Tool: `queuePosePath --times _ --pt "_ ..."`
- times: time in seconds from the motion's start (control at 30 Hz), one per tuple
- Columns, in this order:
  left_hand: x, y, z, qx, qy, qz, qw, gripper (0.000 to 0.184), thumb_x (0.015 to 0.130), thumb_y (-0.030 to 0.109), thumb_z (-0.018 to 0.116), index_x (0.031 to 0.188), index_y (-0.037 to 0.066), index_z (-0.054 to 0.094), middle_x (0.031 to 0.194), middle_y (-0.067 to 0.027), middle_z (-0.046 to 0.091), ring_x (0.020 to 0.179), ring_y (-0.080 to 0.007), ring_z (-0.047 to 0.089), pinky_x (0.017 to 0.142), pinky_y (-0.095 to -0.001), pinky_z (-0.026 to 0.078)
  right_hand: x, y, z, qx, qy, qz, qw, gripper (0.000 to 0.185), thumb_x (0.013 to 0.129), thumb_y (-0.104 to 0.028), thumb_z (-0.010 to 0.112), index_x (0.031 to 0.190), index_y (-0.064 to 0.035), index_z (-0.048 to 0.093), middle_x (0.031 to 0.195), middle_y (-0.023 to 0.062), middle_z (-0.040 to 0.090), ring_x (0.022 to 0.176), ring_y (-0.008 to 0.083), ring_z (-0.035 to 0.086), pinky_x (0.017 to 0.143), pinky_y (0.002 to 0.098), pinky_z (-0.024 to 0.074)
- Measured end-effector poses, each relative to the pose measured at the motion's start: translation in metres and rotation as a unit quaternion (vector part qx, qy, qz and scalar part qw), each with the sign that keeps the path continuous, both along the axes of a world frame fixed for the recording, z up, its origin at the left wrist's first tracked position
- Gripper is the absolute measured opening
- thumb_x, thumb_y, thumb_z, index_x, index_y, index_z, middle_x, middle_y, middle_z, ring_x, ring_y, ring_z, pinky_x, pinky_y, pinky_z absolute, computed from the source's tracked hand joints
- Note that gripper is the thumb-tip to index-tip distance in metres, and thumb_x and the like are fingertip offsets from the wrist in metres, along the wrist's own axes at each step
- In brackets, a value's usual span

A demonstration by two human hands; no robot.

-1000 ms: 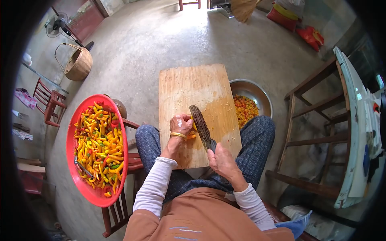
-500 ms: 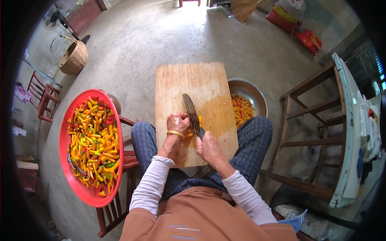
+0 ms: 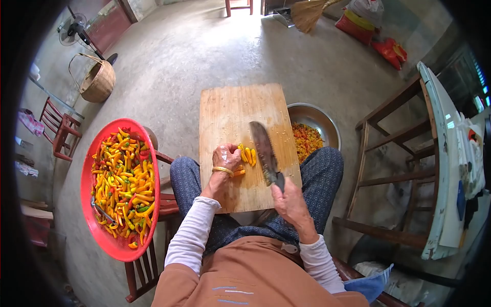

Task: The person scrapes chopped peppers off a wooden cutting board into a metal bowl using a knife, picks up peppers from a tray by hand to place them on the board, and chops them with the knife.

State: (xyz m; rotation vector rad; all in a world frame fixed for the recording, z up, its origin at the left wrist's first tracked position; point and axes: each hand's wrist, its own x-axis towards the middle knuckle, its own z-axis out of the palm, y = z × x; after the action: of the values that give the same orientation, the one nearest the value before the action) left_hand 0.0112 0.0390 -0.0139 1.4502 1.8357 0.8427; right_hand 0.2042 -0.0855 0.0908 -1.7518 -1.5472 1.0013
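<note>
My left hand (image 3: 226,157), with a gold bracelet at the wrist, is closed over yellow-orange peppers (image 3: 247,155) on the wooden cutting board (image 3: 240,107). Several pepper pieces show beside its fingers, and orange ones lie below them. My right hand (image 3: 289,202) grips the dark handle of a broad knife (image 3: 264,148). The blade is to the right of the peppers, apart from them, its tip pointing away from me. Small seeds are scattered on the board.
A red basin (image 3: 88,204) of peppers stands at the left, with a metal tool in it. Right of the board is a metal bowl (image 3: 331,125) of chopped peppers. A wooden frame table (image 3: 399,179) stands further right; a basket (image 3: 99,84) sits at the back left.
The knife has moved right, away from my left hand, and its blade now lies flatter to view. More of the yellow pepper pieces show between the blade and my left hand.
</note>
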Motion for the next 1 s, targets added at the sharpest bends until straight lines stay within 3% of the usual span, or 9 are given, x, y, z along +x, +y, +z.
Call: queuePosePath --times 0.23,0.43,0.53,0.63,0.83,0.9,0.97,1.0 --pt "0.016 -0.001 0.017 -0.010 0.159 -0.023 0.987 0.030 0.069 0.026 0.073 0.084 0.002 0.067 0.068 -0.0084 0.065 0.060 -0.0172 0.061 0.056 -0.0304 0.048 0.038 0.006 -0.024 0.002 -0.050 -0.069 0.996 0.026 0.085 -0.019 0.054 0.087 0.0062 0.047 0.077 0.0328 0.057 0.077 0.0485 0.057 0.065 0.0499 0.0458" --pt "0.011 0.007 0.005 -0.026 0.120 -0.027 0.992 0.033 0.065 0.026 0.076 0.086 0.002 0.067 0.069 -0.0087 0.065 0.061 -0.0180 0.061 0.058 -0.0308 0.048 0.039 0.008 -0.036 -0.021 -0.069 -0.091 0.993 0.029 0.085 -0.021 0.054 0.088 0.0065 0.047 0.078 0.0338 0.057 0.077 0.0488 0.057 0.067 0.0506 0.0459" --pt "0.003 0.010 0.001 -0.050 0.084 -0.042 0.994 0.029 0.066 0.025 0.070 0.088 0.006 0.067 0.078 -0.0129 0.066 0.074 -0.0267 0.064 0.069 -0.0359 0.050 0.037 0.009 -0.040 -0.025 -0.065 -0.091 0.993 0.029 0.085 -0.021 0.054 0.087 0.0065 0.047 0.079 0.0341 0.057 0.077 0.0485 0.057 0.067 0.0506 0.0459" --pt "0.005 0.007 0.006 0.006 0.127 -0.051 0.991 0.025 0.069 0.016 0.067 0.089 0.001 0.066 0.072 -0.0119 0.066 0.065 -0.0199 0.064 0.062 -0.0313 0.050 0.036 0.008 -0.040 -0.018 -0.066 -0.090 0.994 0.029 0.085 -0.021 0.054 0.087 0.0065 0.047 0.079 0.0339 0.057 0.077 0.0481 0.057 0.068 0.0507 0.0459" --pt "-0.002 0.013 0.023 0.087 0.156 -0.069 0.982 0.016 0.072 0.011 0.058 0.085 0.005 0.065 0.073 -0.0124 0.065 0.065 -0.0235 0.063 0.061 -0.0333 0.050 0.038 0.008 -0.044 -0.020 -0.070 -0.092 0.993 0.030 0.085 -0.022 0.054 0.088 0.0066 0.046 0.078 0.0330 0.057 0.077 0.0475 0.058 0.067 0.0501 0.0462" --pt "-0.016 0.010 0.035 0.168 0.280 -0.159 0.932 0.016 0.072 0.010 0.060 0.087 0.010 0.064 0.080 -0.0094 0.063 0.077 -0.0257 0.060 0.070 -0.0369 0.047 0.037 0.008 -0.045 -0.011 -0.076 -0.091 0.993 0.030 0.085 -0.022 0.053 0.089 0.0066 0.046 0.077 0.0327 0.057 0.076 0.0473 0.058 0.067 0.0500 0.0463" --pt "-0.026 0.000 0.043 0.190 0.383 -0.242 0.871 0.017 0.072 0.010 0.061 0.089 0.011 0.063 0.083 -0.0083 0.061 0.084 -0.0270 0.057 0.075 -0.0387 0.044 0.036 0.008 -0.041 -0.021 -0.069 -0.089 0.993 0.030 0.085 -0.023 0.053 0.089 0.0065 0.046 0.077 0.0324 0.057 0.077 0.0471 0.058 0.068 0.0500 0.0465" --pt "-0.028 -0.008 0.040 0.146 0.371 -0.274 0.875 0.019 0.072 0.014 0.064 0.090 0.011 0.063 0.089 -0.0078 0.060 0.091 -0.0277 0.054 0.079 -0.0403 0.041 0.036 0.008 -0.040 -0.026 -0.066 -0.088 0.994 0.030 0.085 -0.023 0.053 0.089 0.0065 0.046 0.077 0.0322 0.057 0.077 0.0470 0.058 0.068 0.0500 0.0466"
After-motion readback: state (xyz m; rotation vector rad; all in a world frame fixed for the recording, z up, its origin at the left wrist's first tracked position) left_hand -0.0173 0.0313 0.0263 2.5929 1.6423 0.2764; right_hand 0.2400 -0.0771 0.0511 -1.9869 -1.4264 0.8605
